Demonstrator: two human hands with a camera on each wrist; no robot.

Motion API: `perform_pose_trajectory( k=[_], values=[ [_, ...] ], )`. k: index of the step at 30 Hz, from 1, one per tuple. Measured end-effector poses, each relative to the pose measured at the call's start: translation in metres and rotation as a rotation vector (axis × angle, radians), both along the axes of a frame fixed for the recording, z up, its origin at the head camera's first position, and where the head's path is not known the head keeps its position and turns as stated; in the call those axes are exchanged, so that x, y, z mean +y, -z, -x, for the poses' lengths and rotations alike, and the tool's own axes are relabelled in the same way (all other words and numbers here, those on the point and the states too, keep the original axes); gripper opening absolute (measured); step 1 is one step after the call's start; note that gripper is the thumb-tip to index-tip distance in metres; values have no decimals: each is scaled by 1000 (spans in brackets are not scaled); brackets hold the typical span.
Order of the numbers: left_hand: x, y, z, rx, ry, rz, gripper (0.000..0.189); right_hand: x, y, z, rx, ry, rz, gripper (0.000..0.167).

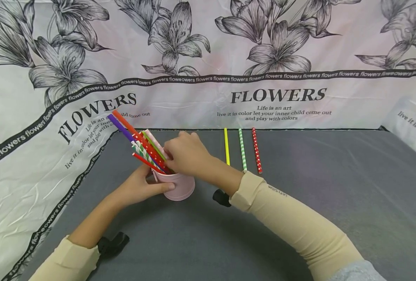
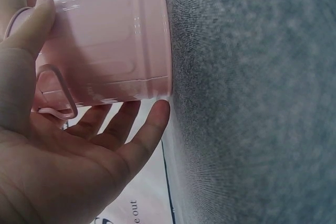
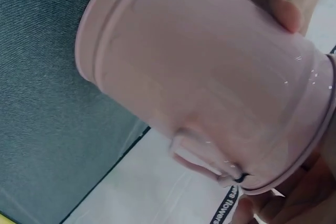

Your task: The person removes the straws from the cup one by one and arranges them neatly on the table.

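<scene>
**Pink Pail with Straws: Position of Both Hands**

Locate the pink pail (image 1: pixel 179 188) left of centre on the grey surface (image 1: pixel 299 218); its base rests there.

Left hand: your left hand (image 1: pixel 137 188) grips the pail from the left. The thumb lies across the near side, below the rim; the other fingers reach round the opposite side. In the left wrist view, a wire handle (image 2: pixel 64 90) on the pail sits beside your palm.

Right hand: your right hand (image 1: pixel 188 154) is narrow, its fingers bent over the mouth of the pail against the straws. The fingertips are hidden; you cannot tell whether they pinch a straw.

Pail contents: a bunch of straws leans out toward the far left. The orange straw (image 1: pixel 123 120) and the purple straw (image 1: pixel 120 128) reach farthest. Beside them are red straws with white dots, a light green straw (image 1: pixel 154 144), a pale pink straw (image 1: pixel 154 137), green-and-white striped straws and, on the near side, a plain red straw (image 1: pixel 146 162).

Loose straws: right of the pail, three lie apart, side by side, pointing toward the far edge. From left to right, identify the yellow straw (image 1: pixel 227 145), the loose striped straw (image 1: pixel 242 148) and the loose dotted straw (image 1: pixel 256 151). Your right forearm crosses in front of the yellow one's near end.

Background: a white floral cloth (image 1: pixel 193 95) rises behind the far edge.
</scene>
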State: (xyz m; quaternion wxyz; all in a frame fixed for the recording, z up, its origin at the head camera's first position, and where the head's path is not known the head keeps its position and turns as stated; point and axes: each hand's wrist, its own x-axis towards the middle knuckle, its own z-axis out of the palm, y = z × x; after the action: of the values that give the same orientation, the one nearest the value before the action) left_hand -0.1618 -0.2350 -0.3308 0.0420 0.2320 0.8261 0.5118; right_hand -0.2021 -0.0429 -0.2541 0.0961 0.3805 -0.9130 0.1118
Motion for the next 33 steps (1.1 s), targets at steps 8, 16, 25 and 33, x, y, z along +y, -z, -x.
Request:
perform_pose_trajectory(
  k=[8,16,25,33],
  values=[
    [2,-1,2,10,-5,-9,77,1,-9,-3,-75,-4,-49,16],
    [1,-3,1,8,-18,22,79,8,-18,-4,-286,-3,76,11],
    [1,-2,1,12,-5,11,85,17,-17,-5,-316,-19,206,13],
    [1,-1,0,6,-3,-4,82,25,-16,-2,-314,-53,318,15]
  ],
)
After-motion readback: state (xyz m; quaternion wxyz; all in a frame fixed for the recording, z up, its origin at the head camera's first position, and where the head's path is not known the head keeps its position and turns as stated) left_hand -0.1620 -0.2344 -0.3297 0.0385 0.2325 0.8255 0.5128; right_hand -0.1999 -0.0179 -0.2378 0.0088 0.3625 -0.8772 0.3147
